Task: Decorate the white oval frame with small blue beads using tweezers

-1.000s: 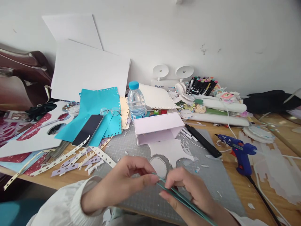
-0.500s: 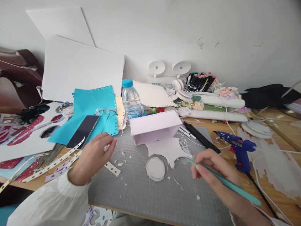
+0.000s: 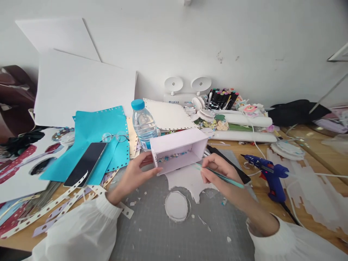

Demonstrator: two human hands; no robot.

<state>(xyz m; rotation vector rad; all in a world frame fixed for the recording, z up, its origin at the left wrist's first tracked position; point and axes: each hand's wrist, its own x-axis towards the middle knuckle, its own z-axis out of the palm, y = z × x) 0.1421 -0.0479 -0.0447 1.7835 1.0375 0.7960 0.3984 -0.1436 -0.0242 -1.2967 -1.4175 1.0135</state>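
Observation:
A pale lilac open-fronted box (image 3: pixel 179 142) lies on its side on the grey cutting mat (image 3: pixel 146 232), with a row of small blue and coloured bits inside. My left hand (image 3: pixel 138 172) grips its left end, thumb at the front lower edge and fingers behind. In my right hand (image 3: pixel 219 170) are slim teal tweezers (image 3: pixel 227 179), their tip close to the box's lower right edge; whether it touches cannot be made out. Beneath and in front of the box is a jagged-edged white sheet (image 3: pixel 187 183). Nearer me rests a round white disc (image 3: pixel 176 206).
A water bottle (image 3: pixel 143 125) stands just behind the box. To the left are a phone (image 3: pixel 85 163), glasses (image 3: pixel 115 137) and turquoise paper (image 3: pixel 95 127). A blue glue gun (image 3: pixel 268 172) with its cable is at right. Marker pens (image 3: pixel 223 98) stand at the back.
My left hand has moved right and taken hold of the box, which is now tipped so its inside shows. My right hand has brought the tweezers left to the box's edge.

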